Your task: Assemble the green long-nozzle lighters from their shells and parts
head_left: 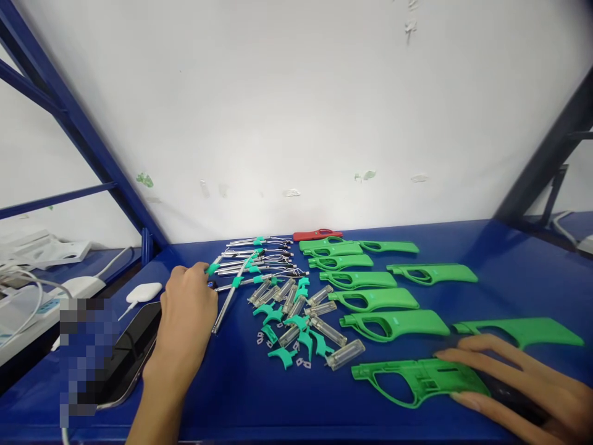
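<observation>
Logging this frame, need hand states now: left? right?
Left hand: closed on a metal rod with a green collar, at its upper end.
Right hand: open, fingers flat on the nearest green handle shell.

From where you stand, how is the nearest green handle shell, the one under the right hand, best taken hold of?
Probably by its long straight bar end, coming from the right. The green handle shell lies flat, hollow side up, trigger loop at its left. The right hand already rests on that bar end, fingers spread over it. A pinch across the bar's two long edges looks steadier than the thin loop.
</observation>
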Demonstrator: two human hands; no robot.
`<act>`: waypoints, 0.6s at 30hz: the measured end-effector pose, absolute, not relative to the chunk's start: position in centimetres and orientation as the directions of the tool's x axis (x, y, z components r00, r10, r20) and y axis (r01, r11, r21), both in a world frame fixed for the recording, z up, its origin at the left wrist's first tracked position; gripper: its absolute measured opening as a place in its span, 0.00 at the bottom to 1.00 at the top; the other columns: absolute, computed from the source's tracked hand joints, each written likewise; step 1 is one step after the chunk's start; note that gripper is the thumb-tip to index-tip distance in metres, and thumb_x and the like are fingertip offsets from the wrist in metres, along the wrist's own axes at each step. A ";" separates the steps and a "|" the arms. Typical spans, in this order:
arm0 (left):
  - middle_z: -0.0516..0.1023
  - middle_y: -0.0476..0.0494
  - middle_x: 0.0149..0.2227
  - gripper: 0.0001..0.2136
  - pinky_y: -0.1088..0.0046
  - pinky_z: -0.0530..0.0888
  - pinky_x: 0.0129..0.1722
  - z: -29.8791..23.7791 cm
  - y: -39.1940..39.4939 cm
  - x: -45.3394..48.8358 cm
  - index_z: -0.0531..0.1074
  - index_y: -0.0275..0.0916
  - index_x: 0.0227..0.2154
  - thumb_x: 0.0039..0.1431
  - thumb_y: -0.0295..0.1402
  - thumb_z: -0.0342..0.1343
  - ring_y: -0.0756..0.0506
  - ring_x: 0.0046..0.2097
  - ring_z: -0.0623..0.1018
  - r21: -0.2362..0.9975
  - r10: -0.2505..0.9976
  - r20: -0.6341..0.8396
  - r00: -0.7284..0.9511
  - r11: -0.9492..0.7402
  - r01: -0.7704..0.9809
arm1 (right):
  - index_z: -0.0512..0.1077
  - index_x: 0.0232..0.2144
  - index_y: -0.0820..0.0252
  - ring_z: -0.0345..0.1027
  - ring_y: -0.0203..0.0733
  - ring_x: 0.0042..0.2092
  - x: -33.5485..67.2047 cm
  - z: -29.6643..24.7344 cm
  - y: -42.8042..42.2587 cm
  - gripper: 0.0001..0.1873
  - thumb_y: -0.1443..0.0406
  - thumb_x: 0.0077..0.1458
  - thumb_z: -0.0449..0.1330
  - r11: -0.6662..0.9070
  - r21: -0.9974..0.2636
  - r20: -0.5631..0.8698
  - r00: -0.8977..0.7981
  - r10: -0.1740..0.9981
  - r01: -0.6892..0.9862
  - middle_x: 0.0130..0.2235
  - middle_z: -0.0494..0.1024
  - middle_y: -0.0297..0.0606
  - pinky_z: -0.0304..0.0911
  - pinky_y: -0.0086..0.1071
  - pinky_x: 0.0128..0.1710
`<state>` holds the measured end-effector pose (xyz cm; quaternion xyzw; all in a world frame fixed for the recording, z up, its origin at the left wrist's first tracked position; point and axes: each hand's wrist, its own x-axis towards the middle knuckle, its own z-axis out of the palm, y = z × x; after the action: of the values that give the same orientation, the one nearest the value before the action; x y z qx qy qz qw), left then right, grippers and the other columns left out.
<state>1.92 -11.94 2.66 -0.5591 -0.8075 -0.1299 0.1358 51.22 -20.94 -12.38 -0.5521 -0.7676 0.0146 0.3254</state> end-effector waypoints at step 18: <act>0.82 0.41 0.50 0.16 0.56 0.83 0.51 2.7 -11.9 3.1 0.76 0.39 0.58 0.75 0.42 0.62 0.40 0.50 0.84 -0.045 0.921 0.098 -0.376 0.381 0.923 | 0.77 0.61 0.24 0.85 0.59 0.56 51.4 -12.7 -21.2 0.22 0.49 0.66 0.64 0.416 -0.333 0.401 -0.273 0.875 0.846 0.59 0.85 0.27 0.84 0.43 0.50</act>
<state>3.08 -11.87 2.74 -0.5561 -0.8294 -0.0084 0.0534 51.36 -21.25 -12.68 -0.5396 -0.7972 0.0266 0.2694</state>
